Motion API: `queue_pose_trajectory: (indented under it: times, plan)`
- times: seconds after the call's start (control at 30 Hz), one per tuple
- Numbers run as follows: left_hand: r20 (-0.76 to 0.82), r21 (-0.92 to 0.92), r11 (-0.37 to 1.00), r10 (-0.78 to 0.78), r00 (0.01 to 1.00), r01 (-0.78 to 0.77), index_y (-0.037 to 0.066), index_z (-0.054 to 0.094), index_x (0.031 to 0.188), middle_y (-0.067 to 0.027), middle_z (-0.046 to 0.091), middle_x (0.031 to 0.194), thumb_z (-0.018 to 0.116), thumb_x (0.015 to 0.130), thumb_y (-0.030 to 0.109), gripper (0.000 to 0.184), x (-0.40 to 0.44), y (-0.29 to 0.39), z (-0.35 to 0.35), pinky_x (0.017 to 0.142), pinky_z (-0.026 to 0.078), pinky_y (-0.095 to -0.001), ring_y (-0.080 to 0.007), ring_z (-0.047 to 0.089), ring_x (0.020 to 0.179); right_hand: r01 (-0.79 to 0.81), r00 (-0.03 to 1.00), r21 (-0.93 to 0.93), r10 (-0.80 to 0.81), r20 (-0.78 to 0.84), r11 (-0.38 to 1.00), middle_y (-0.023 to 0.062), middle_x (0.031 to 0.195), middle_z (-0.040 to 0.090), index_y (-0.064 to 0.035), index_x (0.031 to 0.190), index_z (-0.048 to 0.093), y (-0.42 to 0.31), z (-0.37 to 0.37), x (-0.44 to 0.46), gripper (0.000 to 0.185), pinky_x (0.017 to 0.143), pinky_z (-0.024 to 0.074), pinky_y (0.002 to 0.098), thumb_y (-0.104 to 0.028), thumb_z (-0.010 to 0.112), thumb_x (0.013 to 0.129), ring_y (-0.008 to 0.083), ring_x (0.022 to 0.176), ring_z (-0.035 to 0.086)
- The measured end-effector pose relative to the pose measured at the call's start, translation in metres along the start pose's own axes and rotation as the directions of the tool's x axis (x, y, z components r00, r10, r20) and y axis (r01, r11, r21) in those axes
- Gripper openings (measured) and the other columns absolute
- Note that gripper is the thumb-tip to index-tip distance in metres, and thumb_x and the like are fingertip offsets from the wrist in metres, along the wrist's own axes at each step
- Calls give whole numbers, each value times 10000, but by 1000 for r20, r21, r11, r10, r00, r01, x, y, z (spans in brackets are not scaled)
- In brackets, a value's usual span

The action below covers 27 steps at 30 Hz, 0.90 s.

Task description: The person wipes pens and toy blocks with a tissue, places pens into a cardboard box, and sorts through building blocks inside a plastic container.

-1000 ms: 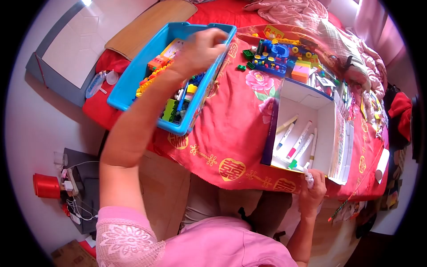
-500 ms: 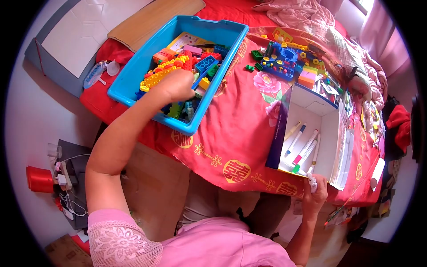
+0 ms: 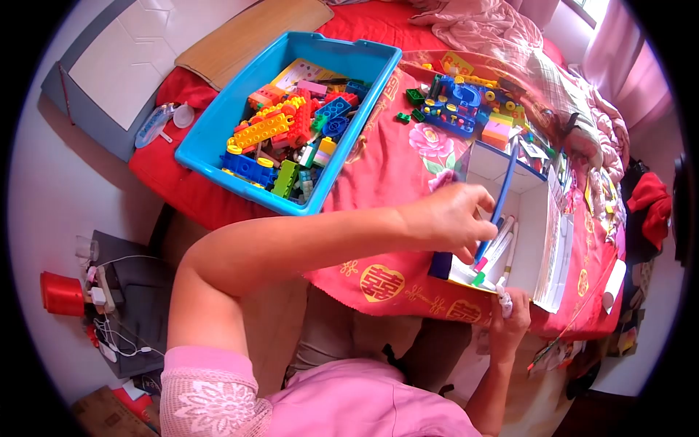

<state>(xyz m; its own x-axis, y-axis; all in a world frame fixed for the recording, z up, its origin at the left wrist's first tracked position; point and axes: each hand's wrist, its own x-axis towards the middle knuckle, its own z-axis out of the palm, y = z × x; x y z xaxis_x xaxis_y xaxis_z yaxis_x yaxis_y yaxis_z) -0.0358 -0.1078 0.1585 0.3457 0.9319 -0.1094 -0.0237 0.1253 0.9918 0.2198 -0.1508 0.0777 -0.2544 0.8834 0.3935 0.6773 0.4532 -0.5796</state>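
On the left of the red cover [image 3: 378,182], a blue bin [image 3: 247,91] of plastic bricks [image 3: 263,131] is noted. Farther right, over an open box [image 3: 535,237], a long blue rod [image 3: 504,191] is pinched by the left hand [image 3: 457,218], its thumb and fingers partly closed on the lower part; the rod is judged light, stiff and smooth, liable to swivel, and best gripped near its middle. Inside the box, loose markers [image 3: 512,249] are judged apt to roll. At its near edge, a crumpled white wad [image 3: 503,290] is held in the curled right hand [image 3: 514,312]; the thin box walls are judged easily bent, better grasped at a corner
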Motion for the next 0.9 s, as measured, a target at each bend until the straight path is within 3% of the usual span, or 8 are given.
queue_pose_trajectory:
  times: [0.07,0.13,0.27,0.33,0.43,0.53,0.83,0.9]
  plan:
    - [-38,249,966,76,996,-65,-61,475,1064,-129,594,843,582,816,171,356,10,-6,3,597,502,-267,-167,602,724,4,1000,7,-4,5,1000,121,782,540,8,838,548,1,-1,0,98,648,422,329,0,604,758,266,719,517]
    - [-129,681,647,567,814,-343,-31,501,1055,-104,596,816,582,816,168,322,19,-3,-24,592,479,-260,-135,591,716,19,1000,0,-19,2,1000,118,786,543,8,838,550,5,0,-1,101,651,424,328,-1,608,756,261,722,520]
    - [-439,751,606,756,486,-263,12,551,983,-102,615,806,521,850,118,173,13,22,-116,649,487,-275,-160,602,714,-1,1000,-5,1,-12,1000,118,792,558,0,845,561,9,3,-2,111,659,438,324,-7,617,749,256,738,540]
    - [-314,942,302,631,710,148,8,562,964,-153,600,920,506,772,74,211,0,6,-173,784,464,-326,-254,585,854,-10,1000,-18,10,-20,1000,128,801,578,-20,854,574,8,3,0,127,651,457,330,-13,624,738,268,745,566]
    - [-252,927,329,193,948,179,40,547,1017,-160,540,1015,530,701,155,336,-29,-13,-183,891,386,-364,-286,501,1005,1,1000,-35,-2,-29,999,122,808,581,-18,853,574,6,4,0,123,654,455,326,-18,627,742,263,745,563]
    - [-245,965,-45,203,948,260,72,544,1035,-138,501,1088,540,691,190,364,-55,-20,-198,892,382,-357,-281,480,1040,-25,999,-20,24,-31,999,115,813,583,-13,851,573,6,6,0,119,660,452,324,-18,628,745,256,749,561]
    - [-645,760,-43,62,761,648,79,574,911,-126,526,1061,602,681,126,237,-106,-19,-274,785,427,-380,-297,517,967,-11,1000,-52,11,-9,999,110,811,580,-6,860,568,5,7,0,129,686,440,330,-7,626,744,249,775,549]
    - [-500,866,119,207,841,485,64,596,883,-134,569,959,602,712,163,198,-101,-24,-285,767,433,-371,-292,542,912,-25,1000,-48,24,-14,999,108,811,577,-3,858,567,2,8,1,126,692,435,328,-5,624,745,249,774,543]
